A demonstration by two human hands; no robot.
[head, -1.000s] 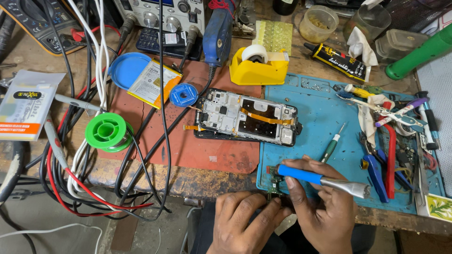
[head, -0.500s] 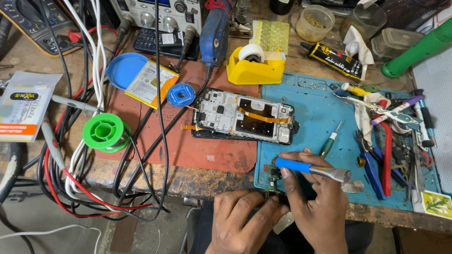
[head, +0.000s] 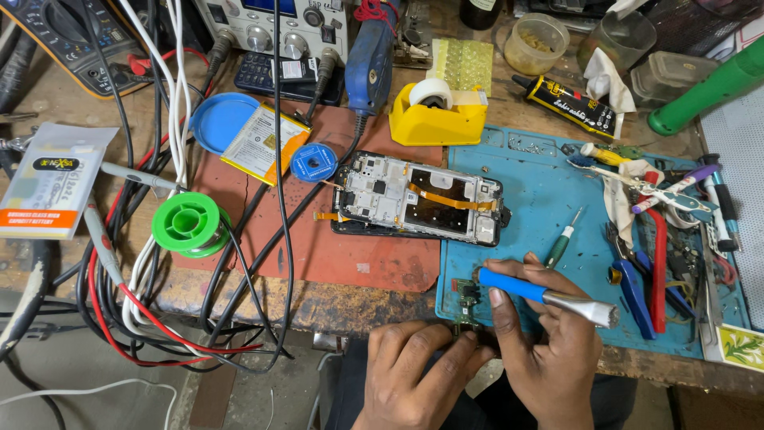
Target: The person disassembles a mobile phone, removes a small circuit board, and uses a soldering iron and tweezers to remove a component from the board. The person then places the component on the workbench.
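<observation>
Left to right: a green solder spool [head: 189, 224] lies among cables on the red mat [head: 334, 255]; the opened phone [head: 418, 199] straddles the red mat and the blue work mat [head: 541, 207]. Compared with a second earlier, both hands have drawn closer together at the bench's near edge, suggesting the work has settled on the small circuit board [head: 464, 306]. The left hand [head: 414, 374], fingers curled, pins that board at the blue mat's front-left corner. The right hand [head: 545, 350] grips a blue-handled tool [head: 541, 293] in a pen-like hold (metal end pointing right), wrist low.
</observation>
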